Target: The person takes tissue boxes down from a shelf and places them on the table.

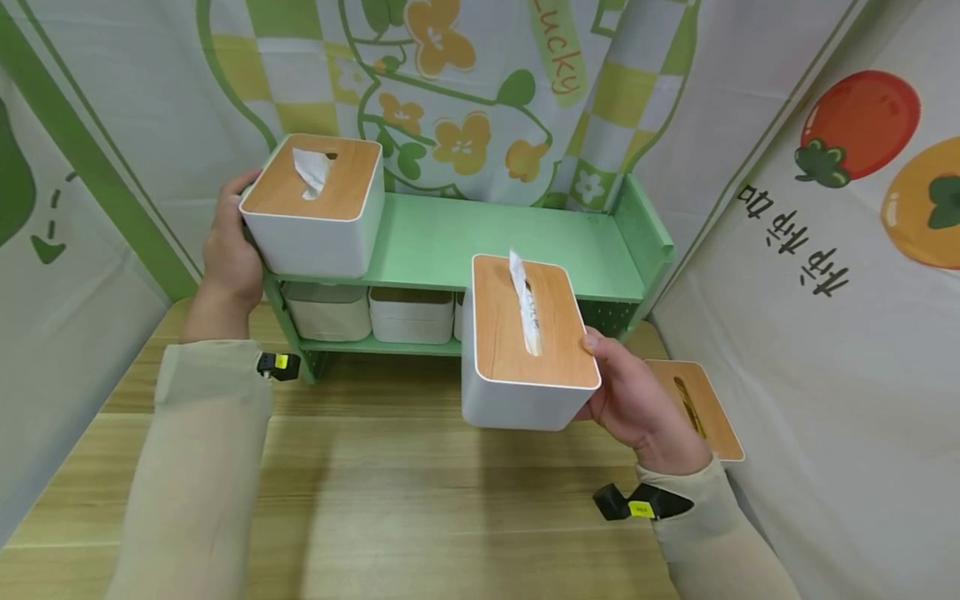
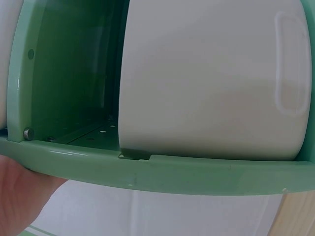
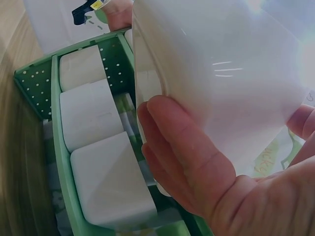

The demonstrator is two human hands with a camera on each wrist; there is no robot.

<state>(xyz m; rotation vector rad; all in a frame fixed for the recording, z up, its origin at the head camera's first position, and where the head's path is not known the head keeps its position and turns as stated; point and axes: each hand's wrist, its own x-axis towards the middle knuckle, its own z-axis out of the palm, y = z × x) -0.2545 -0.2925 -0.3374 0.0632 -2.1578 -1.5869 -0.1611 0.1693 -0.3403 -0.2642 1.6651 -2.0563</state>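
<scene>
A white tissue box with a wood-look lid and a tissue poking out sits on the left end of the green shelf's top board. My left hand rests along that box's left side, its fingertips partly hidden behind it. Off the shelf, nearer to me, my right hand holds a second tissue box by its right side. The thumb lies at the lid's edge. In the right wrist view, the fingers spread under this box's white bottom, and a tissue sticks up from its lid slot.
White bins stand in a row on the shelf's lower level. Another wood-look lid with a slot shows at the right, partly behind my right wrist. Printed curtains hang behind and at both sides above the wooden floor.
</scene>
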